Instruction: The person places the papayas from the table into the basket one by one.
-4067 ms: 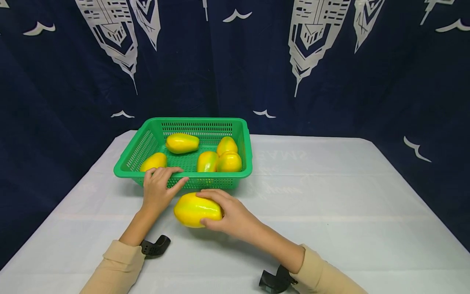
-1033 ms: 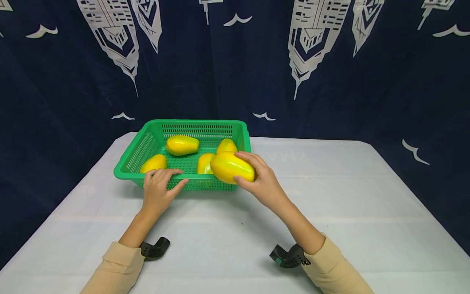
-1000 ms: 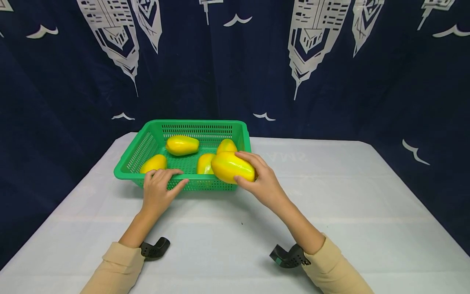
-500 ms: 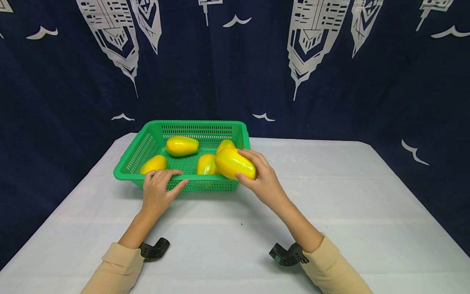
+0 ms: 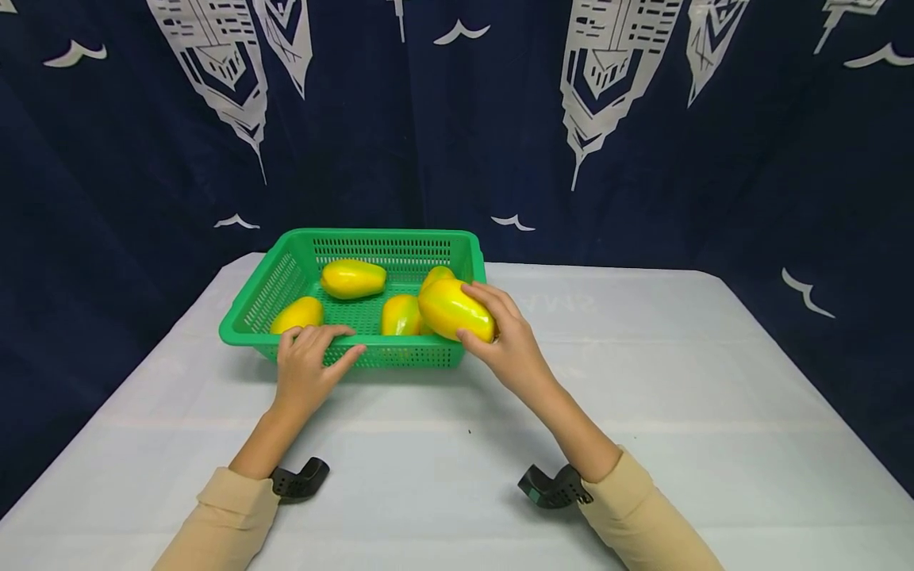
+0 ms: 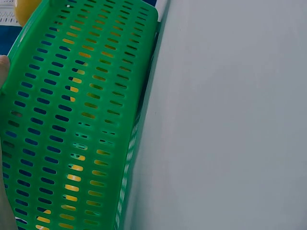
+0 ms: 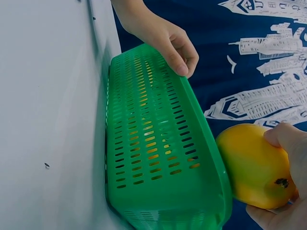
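Observation:
My right hand [image 5: 510,341] grips a glossy yellow papaya [image 5: 453,311] with a greenish tinge, thumb below and fingers above. It overlaps the front right part of the green plastic basket [image 5: 414,341]. The right wrist view shows the fruit's dark stem end [image 7: 282,182] turned toward the palm, its body beside the rim. My left hand [image 5: 307,365] holds the basket's front rim, fingers over it and thumb outside. Inside lie several more papayas: one at the back [image 5: 353,279], one front left [image 5: 296,315], and a cluster at the right [image 5: 400,316], partly hidden behind the held fruit.
The basket stands on a white-covered table [image 5: 643,381], toward its far left. A dark blue curtain [image 5: 464,119] with white prints hangs behind. Black wrist cameras sit at the left wrist [image 5: 301,480] and right wrist [image 5: 553,487]. A tiny dark speck [image 5: 469,431] lies on the cloth.
The right hand has carried the papaya from in front of the basket up and right, over its front right side. Lately it rose slightly and tilted. The left hand stayed on the rim.

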A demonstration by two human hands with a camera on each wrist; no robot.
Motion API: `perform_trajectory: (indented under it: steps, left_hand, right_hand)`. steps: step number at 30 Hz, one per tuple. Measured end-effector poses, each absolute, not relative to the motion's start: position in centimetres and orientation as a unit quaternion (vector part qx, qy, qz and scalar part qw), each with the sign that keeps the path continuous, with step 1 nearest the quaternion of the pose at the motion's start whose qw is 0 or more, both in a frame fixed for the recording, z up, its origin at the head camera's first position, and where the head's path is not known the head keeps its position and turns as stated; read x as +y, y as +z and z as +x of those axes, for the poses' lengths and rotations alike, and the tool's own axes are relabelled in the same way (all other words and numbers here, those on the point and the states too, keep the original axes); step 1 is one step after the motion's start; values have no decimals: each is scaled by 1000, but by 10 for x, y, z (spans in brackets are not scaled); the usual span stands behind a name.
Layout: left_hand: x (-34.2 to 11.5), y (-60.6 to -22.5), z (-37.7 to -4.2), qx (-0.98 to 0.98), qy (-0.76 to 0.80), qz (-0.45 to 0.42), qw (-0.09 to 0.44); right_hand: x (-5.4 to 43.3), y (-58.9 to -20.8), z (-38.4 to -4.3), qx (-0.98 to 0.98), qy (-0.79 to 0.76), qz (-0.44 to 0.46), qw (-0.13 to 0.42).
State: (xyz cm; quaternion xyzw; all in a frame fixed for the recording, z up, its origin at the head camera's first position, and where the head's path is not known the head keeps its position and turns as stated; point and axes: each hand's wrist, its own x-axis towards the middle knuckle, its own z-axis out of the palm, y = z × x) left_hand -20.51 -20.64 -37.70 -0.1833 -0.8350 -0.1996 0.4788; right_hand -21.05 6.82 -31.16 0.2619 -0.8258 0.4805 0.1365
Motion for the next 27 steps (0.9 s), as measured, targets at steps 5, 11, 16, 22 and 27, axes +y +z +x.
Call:
perform_trajectory:
  steps: [5, 11, 16, 22, 27]
  left_hand:
    - [-206, -375, -205, -838, -198, -183, 473]
    - [-206, -376, -204, -841, -198, -185, 468]
    - [-206, -376, -204, -838, -198, -186, 473]
    - [-207, -376, -205, -832, -202, -193, 480]
    - [-206, -376, -204, -838, -198, -186, 474]
  right_hand:
    - [66, -311, -215, -834, 466, 257, 144]
    - [64, -316, -223, -834, 466, 255, 152]
    - [62, -318, -225, -834, 466, 252, 152]
    - [59, -319, -226, -832, 467, 257, 151]
    - [57, -320, -225, -833, 471, 251, 145]
